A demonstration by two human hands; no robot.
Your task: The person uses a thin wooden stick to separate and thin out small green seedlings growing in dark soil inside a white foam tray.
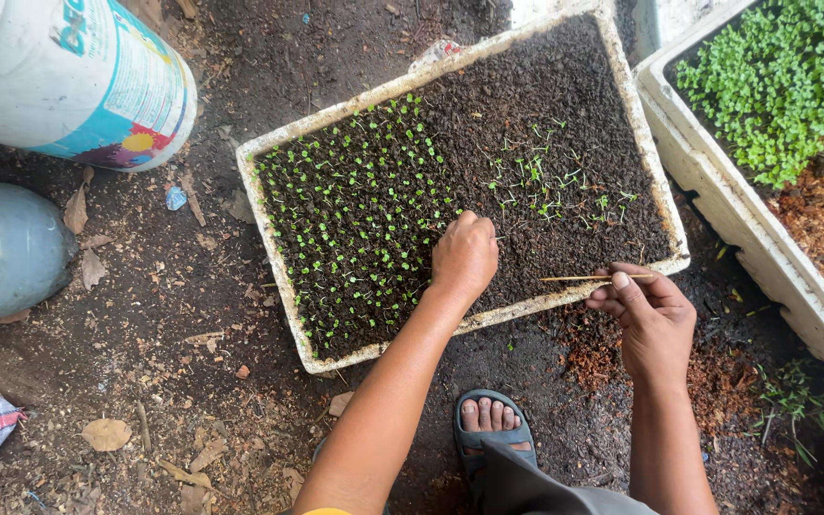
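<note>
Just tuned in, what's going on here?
A person crouches over a white tray of dark soil. The left hand presses into the soil beside rows of tiny seedlings filling the tray's left half. The right hand pinches a thin stick over the tray's near edge. A loose clump of seedlings lies further right.

White bucket (69, 81) lying top left, its label (131, 105) teal and white, perhaps a flower motif

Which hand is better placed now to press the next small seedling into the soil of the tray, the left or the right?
Probably the left hand: it rests on the soil in the white tray, beside the planted rows of seedlings. The right hand is off the tray's edge and holds a thin stick.
</note>
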